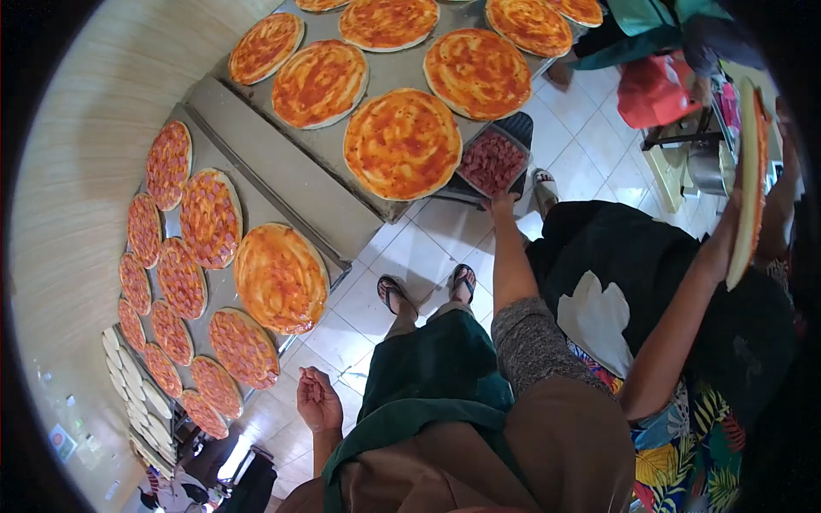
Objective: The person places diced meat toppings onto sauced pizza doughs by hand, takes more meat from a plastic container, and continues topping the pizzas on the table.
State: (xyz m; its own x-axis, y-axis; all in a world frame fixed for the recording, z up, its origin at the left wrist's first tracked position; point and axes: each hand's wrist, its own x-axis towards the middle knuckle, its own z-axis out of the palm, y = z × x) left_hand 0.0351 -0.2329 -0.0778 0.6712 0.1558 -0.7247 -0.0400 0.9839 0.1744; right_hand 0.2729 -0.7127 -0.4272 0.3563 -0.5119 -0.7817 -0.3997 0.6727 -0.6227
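Observation:
My left hand (318, 400) is cupped, palm up, with a few bits of diced meat in its curled fingers. It is beside the lower tray, near a pizza topped with diced meat (243, 348). My right arm stretches forward, and my right hand (503, 203) grips the near edge of a tub of diced meat (493, 162). A sauced pizza base (282, 278) without meat lies closest to my left hand on that tray. Another sauced base (403, 144) lies beside the tub, at the corner of the upper tray.
Several meat-topped pizzas (210, 218) fill the left tray, and more sauced bases (477, 73) cover the upper one. Pale plain pieces (128, 380) are stacked lower left. A person at right holds a sauced base (747, 188) on edge. A red bag (654, 90) is upper right.

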